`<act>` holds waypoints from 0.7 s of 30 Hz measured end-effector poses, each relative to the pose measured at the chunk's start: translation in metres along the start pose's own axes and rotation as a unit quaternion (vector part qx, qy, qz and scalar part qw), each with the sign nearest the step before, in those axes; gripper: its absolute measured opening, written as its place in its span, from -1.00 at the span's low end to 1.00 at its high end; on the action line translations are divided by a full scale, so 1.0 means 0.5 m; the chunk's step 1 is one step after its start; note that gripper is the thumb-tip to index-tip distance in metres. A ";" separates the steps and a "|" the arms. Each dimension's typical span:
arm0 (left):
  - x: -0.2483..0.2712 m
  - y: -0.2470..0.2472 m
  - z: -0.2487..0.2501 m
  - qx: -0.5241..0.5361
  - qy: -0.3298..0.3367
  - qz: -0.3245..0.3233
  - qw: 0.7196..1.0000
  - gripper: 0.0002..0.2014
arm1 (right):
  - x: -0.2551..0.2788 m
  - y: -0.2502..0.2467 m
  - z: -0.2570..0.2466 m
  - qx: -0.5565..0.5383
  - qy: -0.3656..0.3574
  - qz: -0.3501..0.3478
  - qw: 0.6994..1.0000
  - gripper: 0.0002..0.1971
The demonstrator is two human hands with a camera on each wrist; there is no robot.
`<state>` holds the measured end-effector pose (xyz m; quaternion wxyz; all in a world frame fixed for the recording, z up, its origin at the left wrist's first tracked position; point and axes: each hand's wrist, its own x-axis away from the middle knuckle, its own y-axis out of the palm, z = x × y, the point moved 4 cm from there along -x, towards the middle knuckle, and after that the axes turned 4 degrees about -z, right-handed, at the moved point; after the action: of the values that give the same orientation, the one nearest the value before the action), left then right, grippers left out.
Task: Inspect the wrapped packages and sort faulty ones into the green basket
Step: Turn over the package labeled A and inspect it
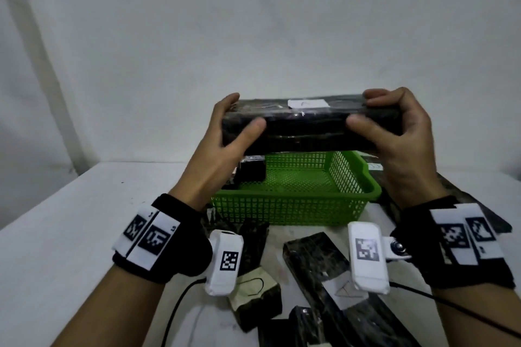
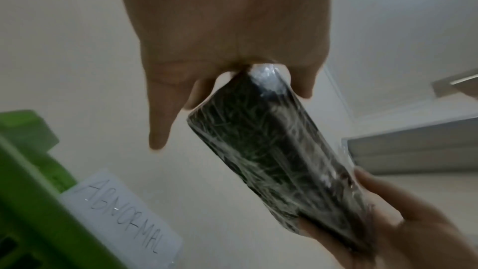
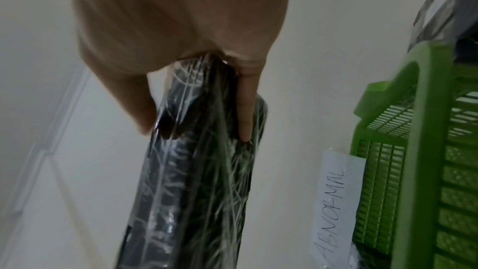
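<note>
Both hands, left [image 1: 225, 144] and right [image 1: 400, 132], grip 1 wrapped package [image 1: 307, 127] above the white table [image 1: 70, 220], facing a blank wall [image 1: 253, 22].

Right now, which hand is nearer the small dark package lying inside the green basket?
Left. The left hand is almost directly above that small package in the basket; the right hand is above the basket's opposite side.

A white table [image 1: 70, 234] runs back to a plain pale wall [image 1: 253, 22]. Black cables [image 1: 180, 298] trail across the near tabletop. A white paper label [image 2: 124, 216] handwritten "ABNORMAL" sits propped by the far side, seemingly against the wall. In the left wrist view, a grey panel [image 2: 413, 146] shows, perhaps a door.
</note>
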<state>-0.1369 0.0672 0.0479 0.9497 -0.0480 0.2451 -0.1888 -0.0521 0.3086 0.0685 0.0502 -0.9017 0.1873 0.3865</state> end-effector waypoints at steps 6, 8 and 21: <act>-0.008 0.005 -0.006 0.158 -0.047 -0.013 0.986 -0.25 | -0.007 -0.005 0.004 -0.059 0.036 0.002 0.998 -0.42; -0.012 -0.010 -0.013 0.162 -0.002 0.000 0.987 -0.19 | -0.005 0.004 0.014 -0.073 0.078 -0.012 0.994 -0.10; -0.007 -0.047 -0.005 0.072 0.082 0.066 0.992 -0.22 | 0.012 0.047 0.026 -0.073 0.154 -0.052 0.984 -0.23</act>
<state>-0.1487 0.0468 0.0518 0.9376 0.0520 0.3110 -0.1466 -0.0658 0.2883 0.0565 -0.0253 -0.9601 0.1170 0.2526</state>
